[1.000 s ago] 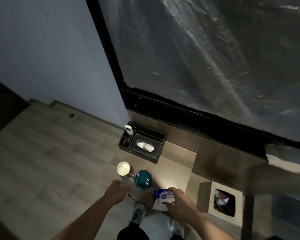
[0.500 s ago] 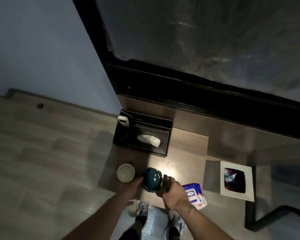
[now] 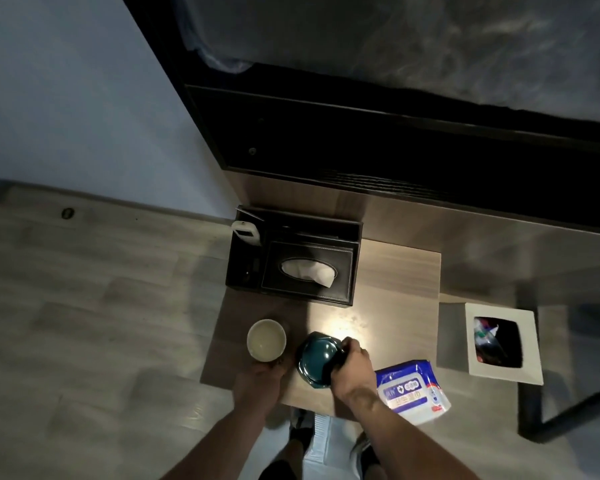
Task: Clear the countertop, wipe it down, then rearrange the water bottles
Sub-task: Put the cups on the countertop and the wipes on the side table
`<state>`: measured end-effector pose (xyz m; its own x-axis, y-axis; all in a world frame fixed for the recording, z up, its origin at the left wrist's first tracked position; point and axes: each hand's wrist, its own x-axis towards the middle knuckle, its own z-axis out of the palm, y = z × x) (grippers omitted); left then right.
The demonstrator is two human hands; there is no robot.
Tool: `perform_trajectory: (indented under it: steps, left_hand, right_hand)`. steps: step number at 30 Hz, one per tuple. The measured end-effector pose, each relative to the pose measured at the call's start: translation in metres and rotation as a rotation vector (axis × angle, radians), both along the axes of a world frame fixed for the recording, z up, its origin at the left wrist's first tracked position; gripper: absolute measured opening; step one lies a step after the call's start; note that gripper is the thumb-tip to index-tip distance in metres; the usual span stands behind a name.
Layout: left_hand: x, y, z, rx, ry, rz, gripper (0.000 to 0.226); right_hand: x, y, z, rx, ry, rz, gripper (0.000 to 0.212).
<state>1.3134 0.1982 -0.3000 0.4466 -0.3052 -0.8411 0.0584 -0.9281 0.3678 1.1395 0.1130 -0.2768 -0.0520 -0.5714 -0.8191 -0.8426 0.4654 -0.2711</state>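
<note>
Item: teal dish, lower centre of frame, on bench; right hand grips its right rim, fingers curled over the edge; left hand lower left, touching pale cup, hold cannot be told. Advice: lift both level, clear of wipes pack; no water bottles visible.

— What sits at the back of the table?
— The tissue box, in a tray with a remote at its left end.
— And nearer?
— A cup at the left, a bowl just right of it, and a wipes pack over the near right corner.
— Beyond that?
— A bin on the floor, right of the table.
</note>
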Motion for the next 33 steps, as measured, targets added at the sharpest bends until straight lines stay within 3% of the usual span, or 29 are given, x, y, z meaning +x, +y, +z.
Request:
perform_trajectory:
  steps: [2,6,11,19,22,28,33]
  left_hand:
    - [0.002,0.004,0.009,-0.045,-0.078,-0.074,0.035]
    - [0.015,0.016,0.018,-0.051,-0.099,-0.029,0.031]
    - [0.026,0.021,0.055,-0.129,-0.139,-0.177,0.031]
    - [0.005,0.022,0.183,-0.364,-0.05,-0.283,0.023]
    - [-0.011,0.019,0.22,-0.463,-0.013,-0.355,0.022]
    - [-0.068,0.014,0.284,-0.586,0.069,-0.526,0.021]
    - [-0.145,0.02,0.322,-0.557,-0.057,-0.714,0.017]
  right_hand:
    - [0.001,0.001,0.0,0.013,-0.002,-0.039,0.05]
    - [-0.008,0.007,0.019,0.008,-0.001,-0.04,0.048]
    - [-0.029,0.018,0.066,-0.057,-0.006,-0.125,0.036]
    - [-0.087,0.059,0.148,-0.161,-0.173,-0.402,0.027]
    - [-0.106,0.075,0.207,-0.194,-0.245,-0.491,0.03]
    - [-0.178,0.112,0.254,-0.242,-0.289,-0.625,0.034]
    - [-0.258,0.14,0.282,-0.316,-0.295,-0.703,0.032]
